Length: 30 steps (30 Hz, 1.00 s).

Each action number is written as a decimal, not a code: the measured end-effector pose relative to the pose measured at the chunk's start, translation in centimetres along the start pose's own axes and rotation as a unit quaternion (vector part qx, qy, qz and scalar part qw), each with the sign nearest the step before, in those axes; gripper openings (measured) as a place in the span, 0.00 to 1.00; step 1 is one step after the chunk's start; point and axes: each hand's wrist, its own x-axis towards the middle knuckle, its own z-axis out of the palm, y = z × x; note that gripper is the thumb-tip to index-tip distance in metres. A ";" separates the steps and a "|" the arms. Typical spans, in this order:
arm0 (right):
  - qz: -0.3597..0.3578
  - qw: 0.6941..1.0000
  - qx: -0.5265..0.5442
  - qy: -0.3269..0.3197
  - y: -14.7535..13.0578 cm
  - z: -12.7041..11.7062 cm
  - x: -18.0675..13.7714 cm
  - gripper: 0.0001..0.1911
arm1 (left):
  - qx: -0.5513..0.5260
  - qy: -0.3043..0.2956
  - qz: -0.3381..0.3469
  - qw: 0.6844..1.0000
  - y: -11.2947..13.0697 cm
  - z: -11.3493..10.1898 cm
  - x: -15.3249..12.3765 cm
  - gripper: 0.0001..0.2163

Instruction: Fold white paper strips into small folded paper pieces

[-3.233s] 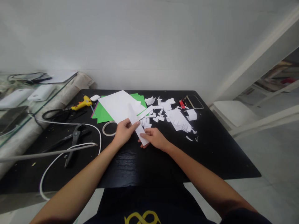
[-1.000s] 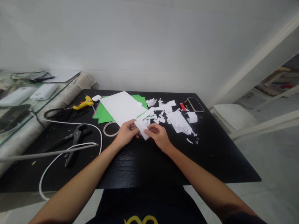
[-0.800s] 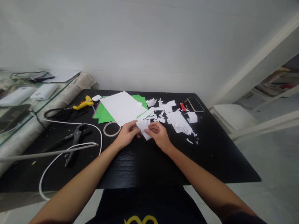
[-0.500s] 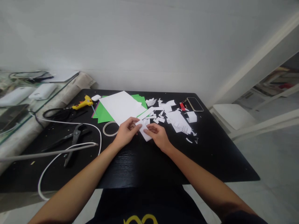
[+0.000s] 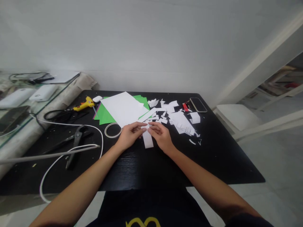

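Nearest, cut off by the bottom edge: dark shirt with a yellow mark, only partly in view. Both forearms reaching out over the black table (image 5: 142,167).

Left hand (image 5: 129,136) and right hand (image 5: 161,136) close together, fingers curled, thumb and fingertips of each pinched on the far end of a white paper strip (image 5: 148,141). Near end of the strip lying flat on the table between the wrists. Exact grip under the fingertips hidden.

Just left of the left hand, a tape ring (image 5: 112,130) flat on the table. Further left, pliers (image 5: 75,138) and a white cable (image 5: 93,126) looping towards the table's near edge.

Beyond the hands, a white sheet (image 5: 123,107) on top of green paper (image 5: 104,115); to the right, a scatter of white scraps (image 5: 181,121), shapes too small to tell.

Far edge: yellow glue gun (image 5: 83,104) on the left, phone (image 5: 198,104) on the right, small red thing (image 5: 184,106) beside it, hard to make out.
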 end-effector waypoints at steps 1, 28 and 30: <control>-0.003 1.000 -0.001 0.001 0.0 0.0 0.0 0.18 | 0.001 -0.005 -0.001 1.000 0.0 0.0 0.0 0.13; -0.003 1.000 0.007 0.019 0.2 -0.1 0.2 0.14 | 0.004 -0.017 -0.004 1.000 0.2 0.1 -0.1 0.13; -0.002 1.000 0.010 0.018 0.2 -0.1 0.2 0.14 | 0.004 -0.017 -0.004 1.000 0.2 0.1 -0.1 0.13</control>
